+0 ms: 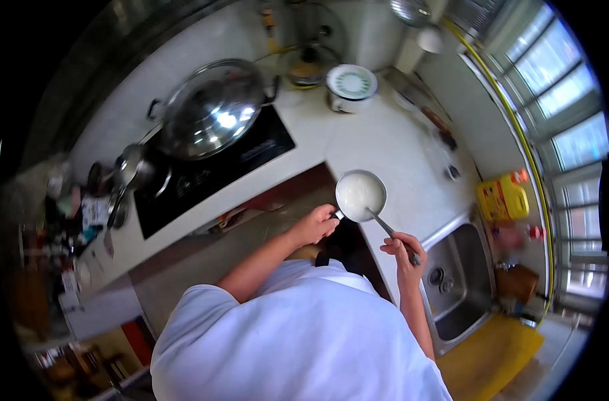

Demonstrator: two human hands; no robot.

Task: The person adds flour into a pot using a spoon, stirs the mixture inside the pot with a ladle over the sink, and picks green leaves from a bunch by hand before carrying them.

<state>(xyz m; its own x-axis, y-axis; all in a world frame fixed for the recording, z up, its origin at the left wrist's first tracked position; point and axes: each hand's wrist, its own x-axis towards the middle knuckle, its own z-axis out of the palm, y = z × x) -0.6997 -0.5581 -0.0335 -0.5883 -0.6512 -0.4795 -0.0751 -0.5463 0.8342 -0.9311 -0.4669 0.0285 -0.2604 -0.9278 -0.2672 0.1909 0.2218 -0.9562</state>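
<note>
A round metal cup [353, 189] holds a white liquid or paste and sits at the corner of the white counter. My left hand [315, 226] is closed around its dark handle, at the lower left of the cup. In my right hand [404, 252] is a long-handled metal utensil [385, 228], gripped near its dark end. The utensil slants up and left into the white contents, which hide its tip. Whether the cup rests on the counter or is held just above it cannot be made out.
A large lidded pan [214, 110] stands on the black cooktop [274, 139], with a smaller pot [140, 168] at its left. Behind are a lidded white pot [352, 87] and a glass lid. The sink [461, 281] and a yellow bottle [504, 198] are at right.
</note>
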